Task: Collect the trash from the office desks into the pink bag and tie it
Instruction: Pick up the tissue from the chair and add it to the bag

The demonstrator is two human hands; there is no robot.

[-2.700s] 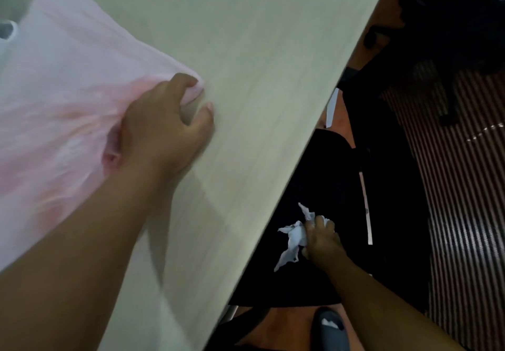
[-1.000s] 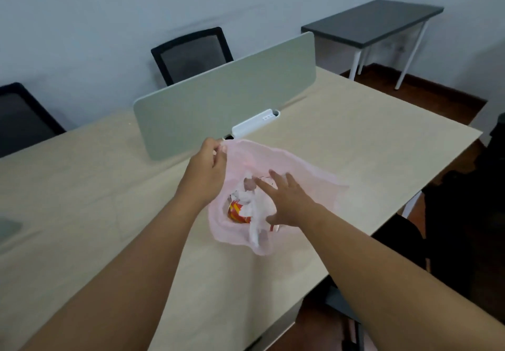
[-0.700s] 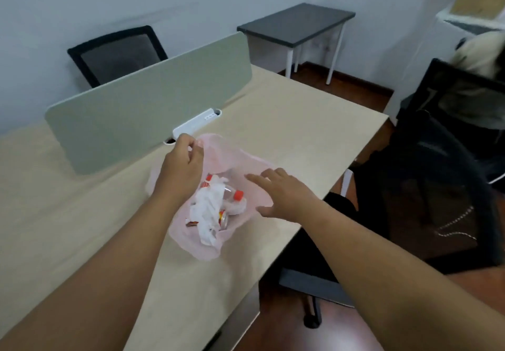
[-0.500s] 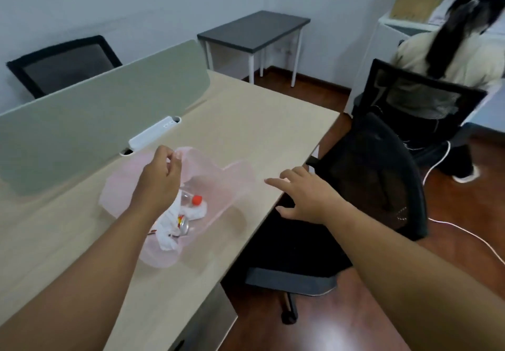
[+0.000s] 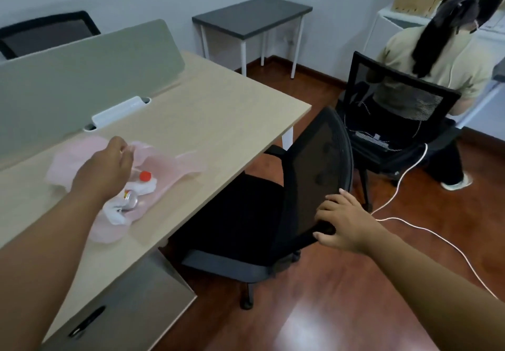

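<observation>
The pink bag lies open on the light wooden desk. Inside it I see crumpled white paper, a can and a bottle with a red cap. My left hand pinches the bag's rim at its far edge. My right hand is off the desk, fingers laid over the top edge of the black mesh chair's backrest.
A grey divider panel and a white socket strip stand behind the bag. A drawer unit sits under the desk. A seated person on another chair, a white cable on the floor, a dark side table.
My right hand let the white paper go into the bag, then swung right off the desk onto the chair's backrest. My view turned right. The left hand kept hold of the bag's rim.
</observation>
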